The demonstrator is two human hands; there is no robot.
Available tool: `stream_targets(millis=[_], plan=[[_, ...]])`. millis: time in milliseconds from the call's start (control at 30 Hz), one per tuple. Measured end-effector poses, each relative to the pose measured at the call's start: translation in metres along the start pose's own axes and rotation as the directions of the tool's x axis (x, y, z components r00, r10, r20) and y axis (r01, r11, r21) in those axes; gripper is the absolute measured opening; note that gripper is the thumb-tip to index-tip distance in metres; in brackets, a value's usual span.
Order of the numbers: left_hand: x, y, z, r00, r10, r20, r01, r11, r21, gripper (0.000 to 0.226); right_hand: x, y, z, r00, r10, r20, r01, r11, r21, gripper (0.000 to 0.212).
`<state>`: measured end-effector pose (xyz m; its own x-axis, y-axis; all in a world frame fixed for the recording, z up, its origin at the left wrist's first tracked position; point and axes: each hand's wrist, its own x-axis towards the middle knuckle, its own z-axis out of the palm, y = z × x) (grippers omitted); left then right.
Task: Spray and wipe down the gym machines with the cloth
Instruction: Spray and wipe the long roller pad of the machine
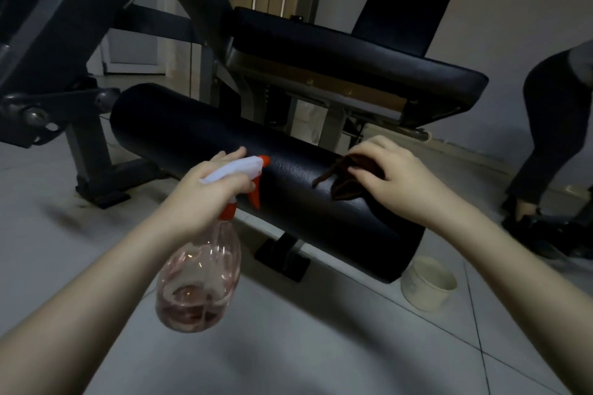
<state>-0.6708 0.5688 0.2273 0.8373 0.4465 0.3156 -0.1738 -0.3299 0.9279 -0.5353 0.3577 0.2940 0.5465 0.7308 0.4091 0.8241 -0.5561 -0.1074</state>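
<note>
A long black padded roller [199,135] of a gym machine lies across the middle of the view. My left hand [205,192] grips the neck of a clear pink spray bottle [199,279] with a white and orange head, its nozzle pointing at the roller from very close. A little liquid sits in the bottle's bottom. My right hand [394,173] presses a dark brown cloth [346,183] onto the roller's right part, fingers curled over the cloth. Most of the cloth is hidden under the hand.
Behind the roller stands the machine's black seat pad [353,54] and backrest [407,6], with the grey steel frame [61,42] at left. A white paper cup [426,285] stands on the tiled floor by the roller's right end. Another person [552,125] bends down at far right.
</note>
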Motion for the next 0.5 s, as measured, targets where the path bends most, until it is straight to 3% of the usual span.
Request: stream_targets(millis=[133,267,400,500], plan=[[0.001,-0.004,-0.001,1.0,-0.008,0.005,0.008,1.0,-0.006,0.064,-0.04,0.009,-0.02,0.999,0.0,0.051,0.005,0.994,-0.114,0.029],[0.002,-0.001,0.001,1.0,0.024,0.019,-0.022,0.998,-0.057,0.038,-0.064,0.011,-0.017,1.0,-0.016,-0.015,0.013,0.981,-0.193,0.033],[0.003,-0.003,0.0,0.998,0.022,0.058,-0.024,0.999,0.023,0.053,-0.059,0.004,-0.004,0.996,-0.053,-0.064,0.035,0.964,-0.263,0.039],[-0.005,-0.006,0.002,0.999,0.038,0.017,-0.037,0.999,-0.035,0.041,-0.033,-0.012,0.01,0.994,-0.098,-0.043,0.083,0.956,-0.281,0.05]])
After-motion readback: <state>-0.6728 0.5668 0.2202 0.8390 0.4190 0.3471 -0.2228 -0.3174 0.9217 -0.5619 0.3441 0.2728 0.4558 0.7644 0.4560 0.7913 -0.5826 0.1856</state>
